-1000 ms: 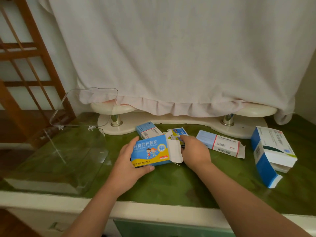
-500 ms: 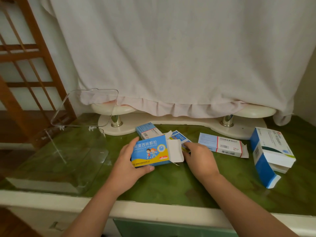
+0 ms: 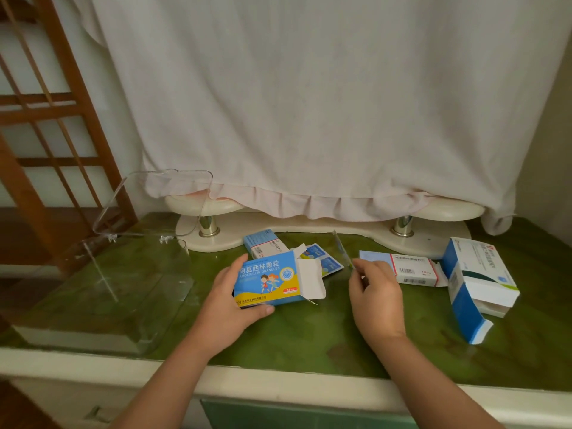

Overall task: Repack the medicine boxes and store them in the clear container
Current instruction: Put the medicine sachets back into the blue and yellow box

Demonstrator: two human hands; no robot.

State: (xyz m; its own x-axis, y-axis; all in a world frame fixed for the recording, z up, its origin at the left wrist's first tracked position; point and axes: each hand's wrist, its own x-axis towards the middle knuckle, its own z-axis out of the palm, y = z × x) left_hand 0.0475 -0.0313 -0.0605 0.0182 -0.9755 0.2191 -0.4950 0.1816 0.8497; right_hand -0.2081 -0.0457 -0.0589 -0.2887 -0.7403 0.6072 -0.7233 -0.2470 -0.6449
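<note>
My L hand (image 3: 229, 301) grips the blue-yellow box (image 3: 266, 281), flap open, just right of the clear container (image 3: 93, 305). Farther right of it, my R hand (image 3: 374, 292) pinches a thin sachet (image 3: 341, 247), seen edge-on.

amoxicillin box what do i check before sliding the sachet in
1. Box steadied: ok, the left hand grips the amoxicillin box.
2. End open: ok, the white flap stands open on the side facing the right hand.
3. Sachet held: ok, the right hand pinches a sachet, seen edge-on.
4. Sachet lined up with the opening: not ok, it is off to the right.
5. Room inside the box: cannot tell.
6. Everything packed: not ok, loose sachets lie behind the flap.
</note>
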